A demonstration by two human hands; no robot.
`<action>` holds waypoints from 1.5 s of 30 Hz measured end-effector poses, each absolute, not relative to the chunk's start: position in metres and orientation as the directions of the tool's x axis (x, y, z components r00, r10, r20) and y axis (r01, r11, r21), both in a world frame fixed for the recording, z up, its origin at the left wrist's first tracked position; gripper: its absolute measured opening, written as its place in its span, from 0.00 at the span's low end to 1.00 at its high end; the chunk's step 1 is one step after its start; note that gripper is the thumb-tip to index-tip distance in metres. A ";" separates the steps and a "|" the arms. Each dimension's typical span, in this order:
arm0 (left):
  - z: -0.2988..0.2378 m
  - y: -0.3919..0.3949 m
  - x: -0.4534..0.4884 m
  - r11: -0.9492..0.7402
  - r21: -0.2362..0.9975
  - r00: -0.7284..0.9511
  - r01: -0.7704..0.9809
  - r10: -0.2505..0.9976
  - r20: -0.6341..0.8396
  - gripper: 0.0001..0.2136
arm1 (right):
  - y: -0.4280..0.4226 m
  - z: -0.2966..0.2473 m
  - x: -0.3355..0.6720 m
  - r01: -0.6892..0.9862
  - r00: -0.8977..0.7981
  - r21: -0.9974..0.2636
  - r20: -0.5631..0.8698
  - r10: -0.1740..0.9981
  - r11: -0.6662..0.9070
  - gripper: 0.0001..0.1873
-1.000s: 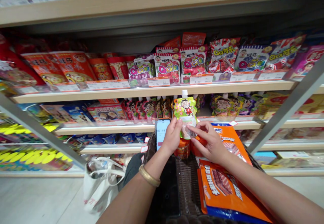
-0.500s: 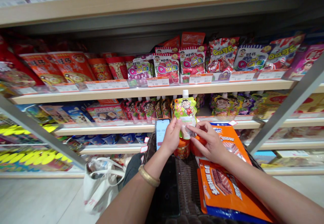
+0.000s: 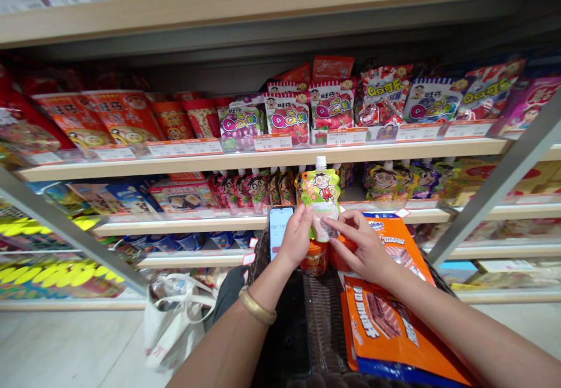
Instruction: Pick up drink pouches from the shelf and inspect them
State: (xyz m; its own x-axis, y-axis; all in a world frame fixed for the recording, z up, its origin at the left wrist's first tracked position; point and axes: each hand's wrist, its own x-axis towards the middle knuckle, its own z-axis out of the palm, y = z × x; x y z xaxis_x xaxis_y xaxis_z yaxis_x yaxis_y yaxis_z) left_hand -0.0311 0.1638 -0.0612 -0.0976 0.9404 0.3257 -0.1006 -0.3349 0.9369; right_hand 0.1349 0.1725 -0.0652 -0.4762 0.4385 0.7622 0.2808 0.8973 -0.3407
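A green and white spouted jelly pouch with a white cap and a cartoon child stands upright in front of the shelves. My left hand is closed on its left edge, a gold bangle around that wrist. With fingers stretched out and apart, my right hand reaches in from the right, its index fingertip at the pouch's lower front. The right thumb is hidden. Below the pouch is an orange-lidded tub, inside a dark woven basket. An orange pork snack bag lies under my right forearm.
A phone showing a timer leans at the basket's left, near a dark flat device. Similar spouted pouches line the shelf behind, under a shelf edge with gummy bags above. A white tote bag is at left.
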 end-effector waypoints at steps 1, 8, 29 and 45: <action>-0.061 0.164 -0.031 -0.332 0.938 -0.099 -0.103 0.941 0.323 0.17 | 0.172 -0.065 0.135 0.279 -0.476 -0.345 0.761 0.441 0.896 0.27; -0.060 0.163 -0.030 -0.325 0.939 -0.109 -0.113 0.943 0.314 0.16 | 0.173 -0.068 0.136 0.283 -0.465 -0.375 0.751 0.469 0.883 0.24; -0.066 0.167 -0.034 -0.344 0.937 -0.089 -0.063 0.937 0.338 0.18 | 0.172 -0.067 0.136 0.316 -0.431 -0.417 0.737 0.521 0.852 0.17; -0.070 0.169 -0.036 -0.299 0.943 -0.007 -0.150 0.954 0.301 0.20 | 0.174 -0.068 0.136 0.348 -0.363 -0.496 0.711 0.602 0.796 0.14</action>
